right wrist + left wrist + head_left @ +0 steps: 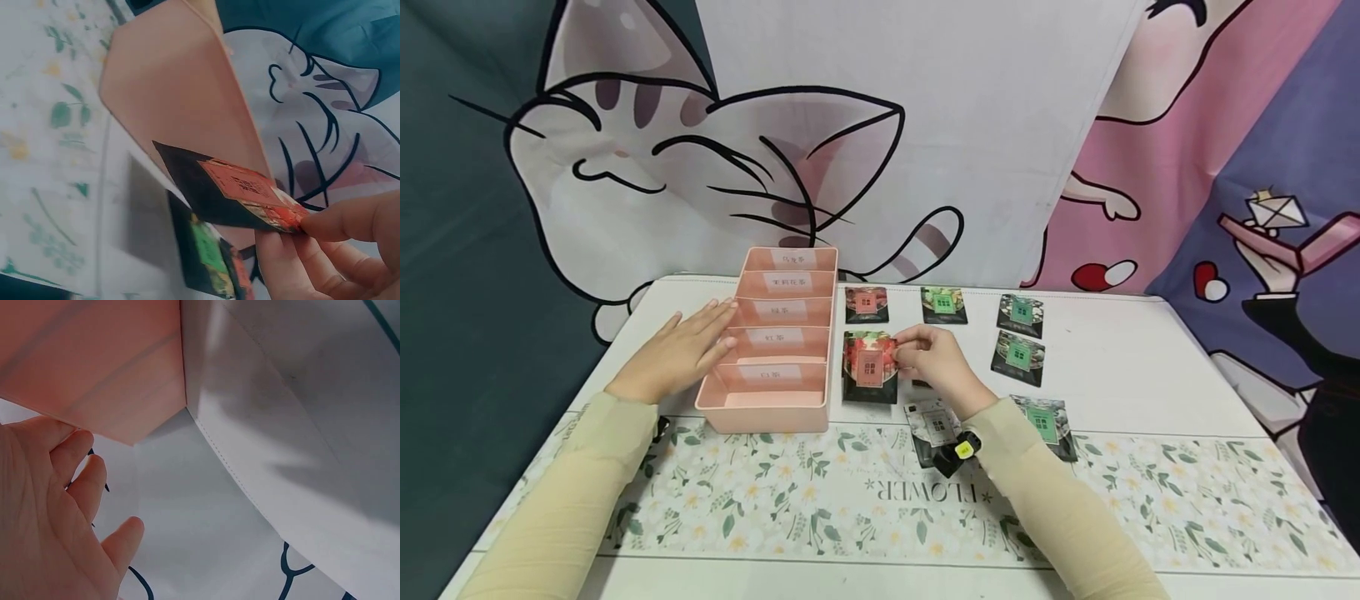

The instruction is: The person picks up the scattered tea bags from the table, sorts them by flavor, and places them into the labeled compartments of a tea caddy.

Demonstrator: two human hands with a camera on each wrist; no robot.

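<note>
My right hand (942,365) pinches a black tea sachet with a red label (870,371) by its edge, between thumb and fingers. In the right wrist view that sachet (231,190) is tilted and raised above the table, beside the wall of the pink divided box (175,81). A green-labelled sachet (209,253) shows below it. My left hand (681,350) touches the left rim of the pink box (760,421), its fingers stretched out. In the left wrist view the fingers of the left hand (56,500) lie against the box's side.
Paper labels mark the box's several compartments. Right of it lie a red-labelled sachet (867,305), green-labelled sachets (1019,358) and a grey-labelled sachet (934,425) near my right wrist. A flowered strip (760,508) crosses the table; a cartoon cloth (1000,108) hangs behind.
</note>
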